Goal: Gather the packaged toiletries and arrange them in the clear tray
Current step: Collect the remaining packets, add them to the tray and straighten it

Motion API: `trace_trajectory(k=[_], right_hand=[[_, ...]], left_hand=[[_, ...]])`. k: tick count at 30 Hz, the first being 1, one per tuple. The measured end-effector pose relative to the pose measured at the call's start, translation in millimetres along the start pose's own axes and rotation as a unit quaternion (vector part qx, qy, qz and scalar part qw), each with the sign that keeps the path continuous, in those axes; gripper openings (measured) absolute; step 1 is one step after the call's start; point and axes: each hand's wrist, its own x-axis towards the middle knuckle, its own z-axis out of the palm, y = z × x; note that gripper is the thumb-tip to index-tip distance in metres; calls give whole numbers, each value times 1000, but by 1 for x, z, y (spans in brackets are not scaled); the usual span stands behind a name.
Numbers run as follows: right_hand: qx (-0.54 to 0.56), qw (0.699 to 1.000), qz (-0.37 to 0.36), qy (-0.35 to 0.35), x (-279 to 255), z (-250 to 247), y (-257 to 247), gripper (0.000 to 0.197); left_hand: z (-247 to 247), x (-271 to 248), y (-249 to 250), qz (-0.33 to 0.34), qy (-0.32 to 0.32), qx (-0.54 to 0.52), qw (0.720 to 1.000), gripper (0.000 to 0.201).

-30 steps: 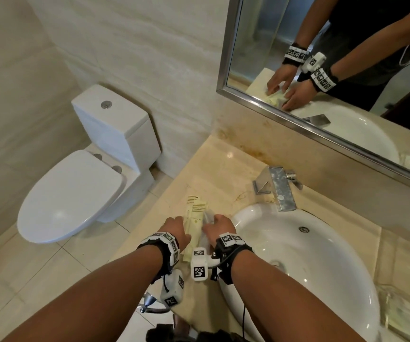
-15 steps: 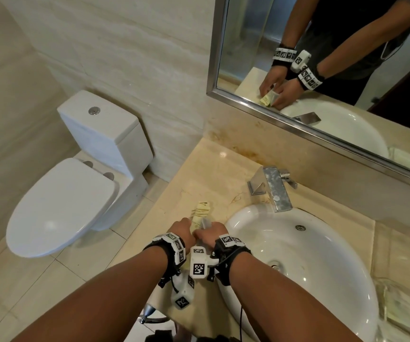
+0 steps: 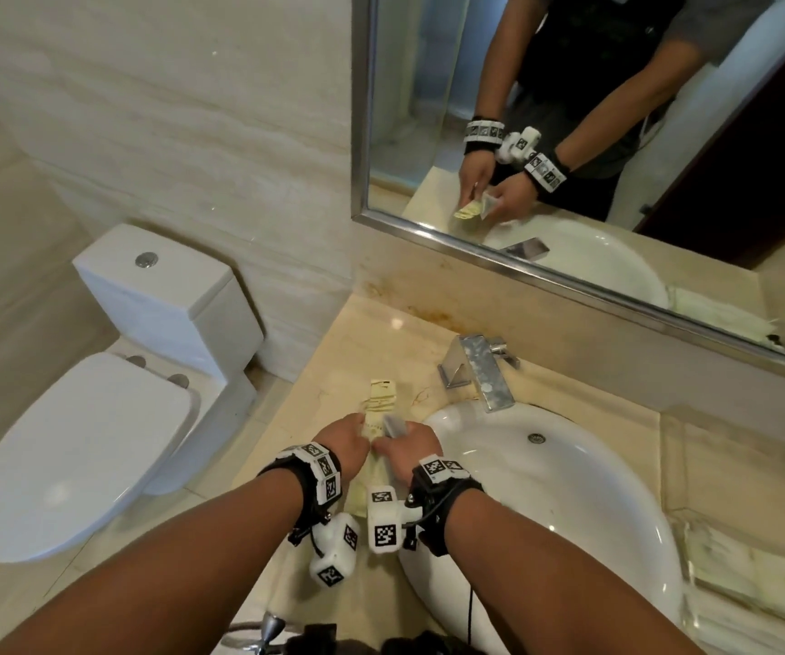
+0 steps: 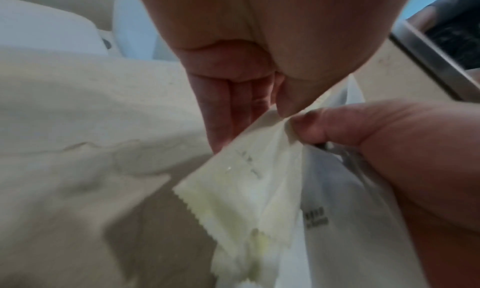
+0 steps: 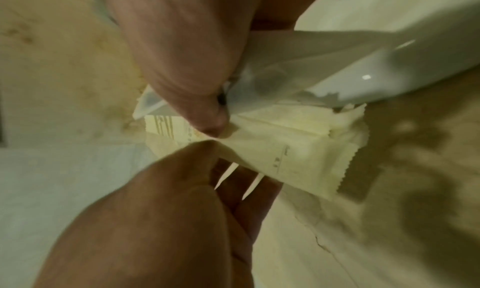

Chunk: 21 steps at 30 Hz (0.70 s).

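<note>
Several pale yellow packets [image 3: 381, 401] [image 4: 241, 189] [image 5: 298, 148] are bunched together and held just above the beige counter [image 3: 334, 333], left of the sink. My left hand [image 3: 343, 439] [image 4: 259, 123] pinches them, thumb on top and straight fingers underneath. My right hand [image 3: 409, 449] [image 5: 215, 126] pinches the same bunch from the other side and also holds a translucent white packet [image 3: 395, 425] [image 4: 350, 220] [image 5: 285, 66]. The clear tray [image 3: 681, 536] stands on the counter right of the sink, with more packets [image 3: 759, 588] lying in it.
A white basin [image 3: 546, 512] with a chrome tap [image 3: 480, 366] lies between my hands and the tray. A mirror [image 3: 570, 134] hangs above the counter. To the left, beyond the counter's edge, stands a white toilet [image 3: 97, 418] on a tiled floor.
My hands lay flat on the packets on the counter; they have since drawn together and lifted the bunch off the surface. The head view has swung slightly.
</note>
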Motion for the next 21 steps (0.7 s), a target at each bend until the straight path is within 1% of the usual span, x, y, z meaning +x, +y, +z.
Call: trace_trajectory(k=[3,6,7,10,14,17,20,21], right_hand=[[-1,1000,-22,19,-10,-22,-10,23],[-9,998,-41,40,-19,-43,-13,33],[-11,998,-45,51,-22,-51,-13,33],[-8,995,-60,76,-33,-76,-9,20],[-18,990,-64,124,-46,-102,4,17],[-23,985,-77,154,-55,-113,19,15],[-34,983,-71,164,-64,-123,31,34],[-37,983,-72,163,-68,-127,36,37]], left_hand=[[-11,-8,32,22,26,-54,998,61],[-20,-19,66,72,27,-83,994,68],[-21,-23,76,90,19,-85,992,69],[-19,-35,102,123,-6,-96,988,67],[-8,-46,131,124,-40,-145,981,68],[3,-47,148,113,-35,-153,981,65],[16,-50,162,90,-45,-161,982,65],[22,-51,166,90,-48,-161,982,66]])
